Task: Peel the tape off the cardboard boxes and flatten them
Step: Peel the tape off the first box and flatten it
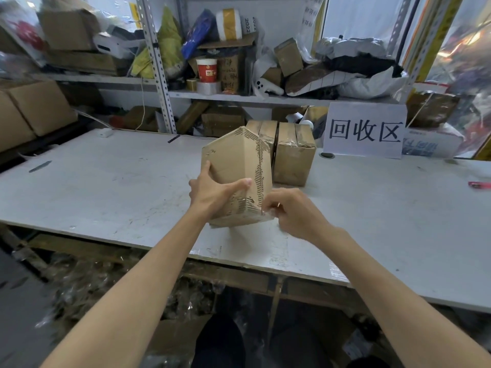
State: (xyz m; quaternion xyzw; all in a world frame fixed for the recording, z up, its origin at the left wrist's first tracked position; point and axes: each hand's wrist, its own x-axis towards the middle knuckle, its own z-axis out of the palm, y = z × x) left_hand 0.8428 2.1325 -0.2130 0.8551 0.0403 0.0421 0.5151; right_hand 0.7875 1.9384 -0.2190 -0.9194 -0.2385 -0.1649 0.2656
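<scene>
Gripping a cardboard box point(233, 166) in the left hand point(212, 193), thumb stretched across the near face and fingers curled round the left edge. Box tilted, one vertical edge turned toward the camera, over the near part of the white table point(106, 187); lower end at or just above the tabletop, cannot tell which. Closed on every face in view, so nothing of the inside on show; ragged torn strips down the right-hand edge and across the bottom. Right hand point(291, 212) curled at the lower right corner, fingertips pinching a shiny scrap of clear tape point(265, 213) there. Just behind, 2 more closed boxes side by side on the table: the left box point(265, 130) partly hidden by the held one, the right box point(292, 158) with glossy tape across its top. Beyond those, to the right, a white sign point(365, 130) with 3 black characters, standing upright. Near the table's far right end a small pink object point(479, 185), too small to name; at far left a thin dark strip point(39, 166). Behind the table, a metal shelf point(265, 99) crammed with boxes, bags, a red paper cup point(206, 70) and tape rolls point(212, 87). Below the table's near edge, a heap of crumpled clear plastic point(106, 282).
</scene>
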